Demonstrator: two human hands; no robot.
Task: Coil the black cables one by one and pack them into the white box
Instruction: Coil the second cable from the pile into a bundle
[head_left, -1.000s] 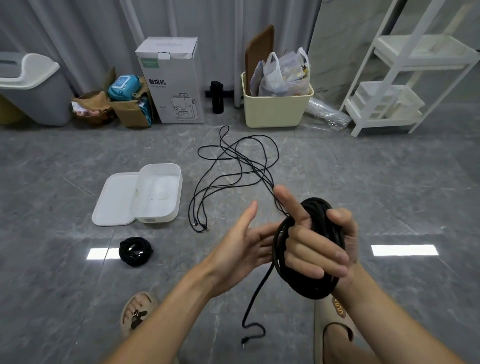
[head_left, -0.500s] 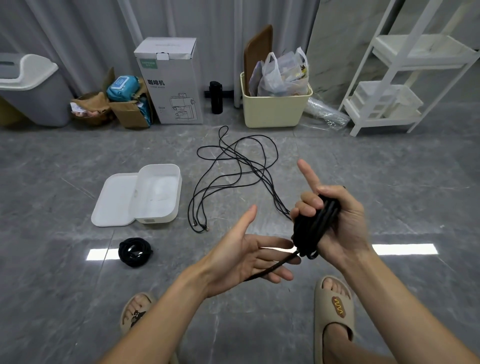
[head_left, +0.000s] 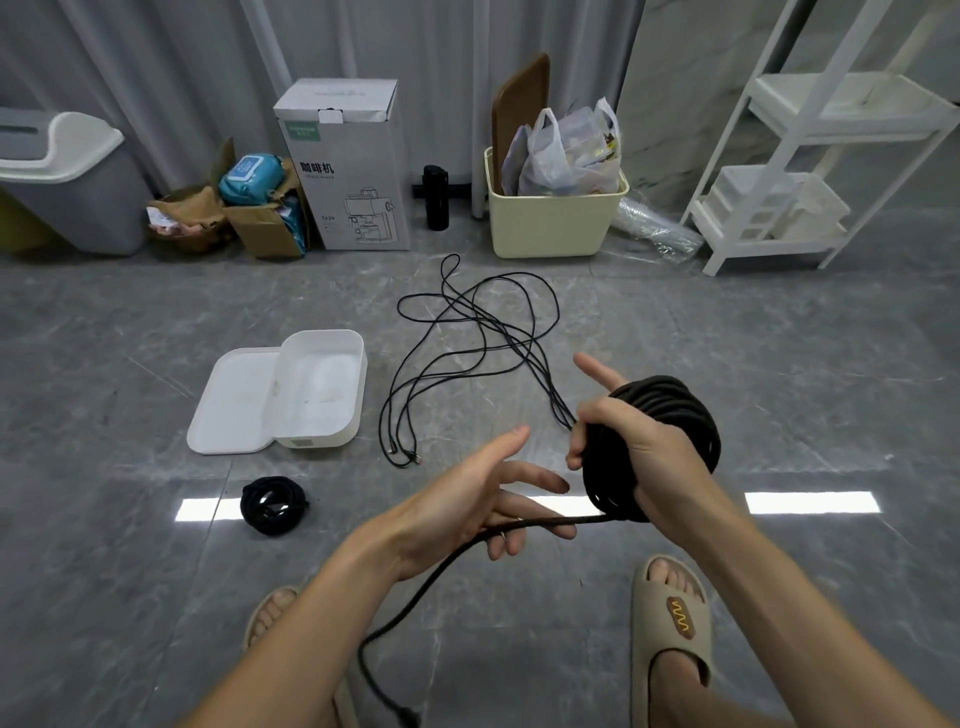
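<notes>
My right hand grips a thick coil of black cable, index finger pointing up. The coil's loose tail runs leftward across the straight fingers of my left hand, then drops down between my arms toward the floor. The left palm faces right and its fingers are not curled round the cable. A thin black cable lies loose and tangled on the floor ahead. A small finished coil lies at lower left. The open white box stands on the floor with its lid beside it.
Grey tiled floor. Along the back wall stand a grey bin, cardboard boxes, a black bottle, a cream tub with bags and a white shelf rack. My sandalled feet are below the hands.
The right hand turned the coil, lowered it slightly and brought it upright. The cable tail now lies taut across my left fingers, and the left hand has dropped a little.
</notes>
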